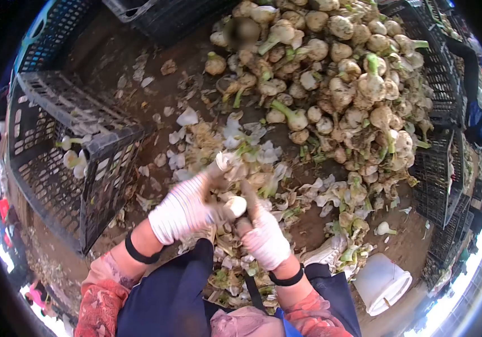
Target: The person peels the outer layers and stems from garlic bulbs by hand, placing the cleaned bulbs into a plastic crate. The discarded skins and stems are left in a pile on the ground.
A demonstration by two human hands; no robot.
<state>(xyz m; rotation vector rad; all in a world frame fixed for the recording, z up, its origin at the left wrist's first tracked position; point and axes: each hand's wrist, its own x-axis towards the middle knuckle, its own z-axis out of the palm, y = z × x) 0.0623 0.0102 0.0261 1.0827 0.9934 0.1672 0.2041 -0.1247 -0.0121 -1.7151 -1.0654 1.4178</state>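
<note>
A pale, smooth garlic bulb (235, 206) is between my two hands, above a heap of peeled skins (252, 151). My left hand (187, 205), in a whitish glove with soiled fingertips, has its lower fingers against the bulb's left side; they are smeared by motion. One digit of that hand points up and away from the bulb. My right hand (260, 230), gloved the same way, closes around the bulb from the right, with digits above and below it. The palms are turned away, so part of the grip is hidden.
A large pile of dirty garlic bulbs (359, 84) rises at the upper right, backed by black crates (435, 185). At left stands a black crate (50, 180) with a few clean bulbs (75, 160). A white bucket (384, 281) is at lower right, near a loose bulb (385, 228).
</note>
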